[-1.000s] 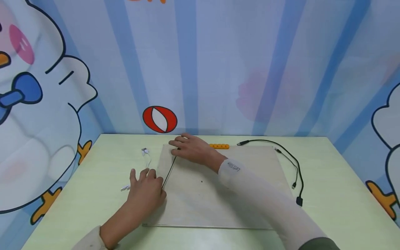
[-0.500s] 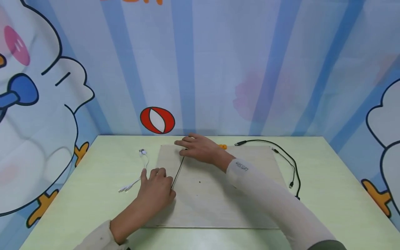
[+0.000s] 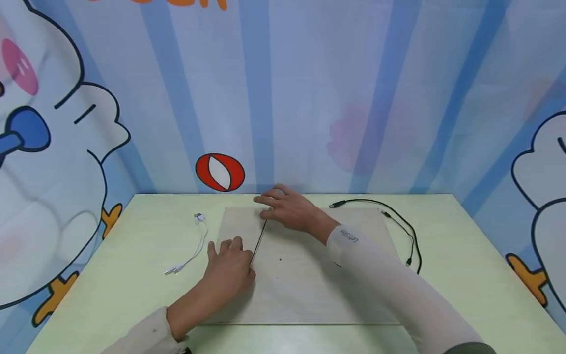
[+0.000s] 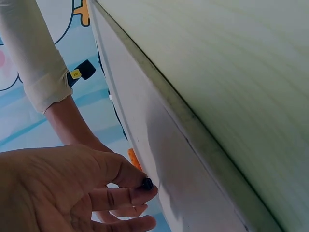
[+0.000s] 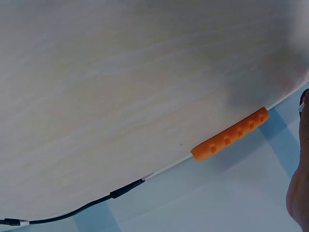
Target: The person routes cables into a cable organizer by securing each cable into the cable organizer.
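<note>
A thin dark cord (image 3: 259, 241) runs straight between my hands, slanting over the pale board (image 3: 318, 285). My left hand (image 3: 230, 269) pinches its near end; in the left wrist view a small black end piece (image 4: 147, 183) sits between thumb and index finger. At the far end my right hand (image 3: 293, 211) reaches over the board's back part, thumb and fingers close about the cord, its tip covered. Only part of that hand shows at the right edge of the right wrist view, with a small dark and red piece (image 5: 303, 99) by it.
A white cable (image 3: 201, 246) with split ends lies left of the board. Two black cables, one longer (image 3: 404, 219) and one shorter (image 3: 409, 235), curve along its right side. An orange bumpy bar (image 5: 231, 134) is at the board's back edge. A printed backdrop (image 3: 305, 98) stands behind the table.
Both hands have moved right over the board, carrying the cord with them. The orange bar has gone out of sight behind my right hand in the head view, which has turned slightly.
</note>
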Demonstrator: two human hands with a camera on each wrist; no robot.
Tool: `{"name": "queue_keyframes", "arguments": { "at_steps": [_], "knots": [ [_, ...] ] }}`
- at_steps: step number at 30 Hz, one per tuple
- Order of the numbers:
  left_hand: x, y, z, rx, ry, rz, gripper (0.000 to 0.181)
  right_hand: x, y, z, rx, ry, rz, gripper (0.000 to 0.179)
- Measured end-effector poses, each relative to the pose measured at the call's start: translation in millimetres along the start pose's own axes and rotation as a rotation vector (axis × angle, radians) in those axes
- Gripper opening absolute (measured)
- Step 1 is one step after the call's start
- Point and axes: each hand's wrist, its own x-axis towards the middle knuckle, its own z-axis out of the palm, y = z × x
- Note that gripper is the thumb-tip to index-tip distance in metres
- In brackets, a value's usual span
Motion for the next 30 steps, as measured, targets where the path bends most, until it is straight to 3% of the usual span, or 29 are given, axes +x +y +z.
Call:
{"name": "queue_keyframes", "arguments": {
  "at_steps": [6,14,22,30],
  "knots": [
    [3.2,5.5,2.8,0.002,0.010,0.006,0.016,-1.7,2,2,0.001,-0.046,0.041,0.033],
    [9.6,12.2,3.1,0.012,0.008,0.007,0.020,-8.9,2,4,0.024,-0.030,0.106,0.034],
    [17.2,17.0,4.9,-0.013,-0.021,0.001,0.019,-15.3,1,3,0.010,-0.106,0.179,0.039],
    [20.7,24.2,6.7,-0.003,-0.036,0.012,0.020,-24.8,4,4,-0.031,-0.066,0.174,0.036]
  ]
}}
